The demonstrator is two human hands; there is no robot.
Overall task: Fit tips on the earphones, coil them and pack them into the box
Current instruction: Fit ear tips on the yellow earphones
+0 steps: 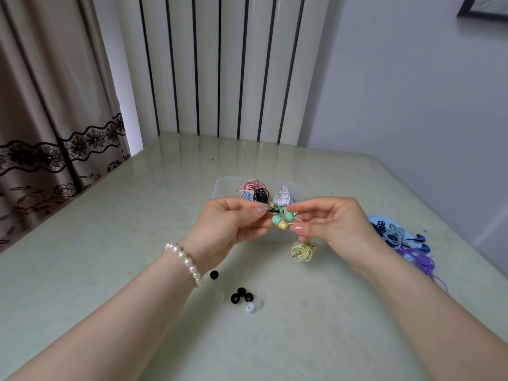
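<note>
Nearest to us, loose ear tips lay scattered on the pale green table: a few black rings clustered beside two translucent white ones, with one more black ring apart, just beside the pearl bracelet on our left wrist. Wide bare tabletop spread out all around that cluster, toward the near edge and off to the left.

Above the table, our left hand pinched something small and dark between thumb and forefinger; we could not tell exactly what. Our right hand gripped the yellow earphones close behind the buds, which showed mint-green fronts on pale yellow bodies and pointed toward the left hand. Their cable hung below the right fingers in a tight yellow coil, near the tabletop.

Just behind the hands sat the clear plastic box, holding bundles of red, black and white earphones. To the right, a blue lid carried navy, grey and purple earphones, some purple cable spilling toward the right table edge.

Farther off, the table's far edge met a striped radiator, with a brown lace-trimmed curtain on the left.
</note>
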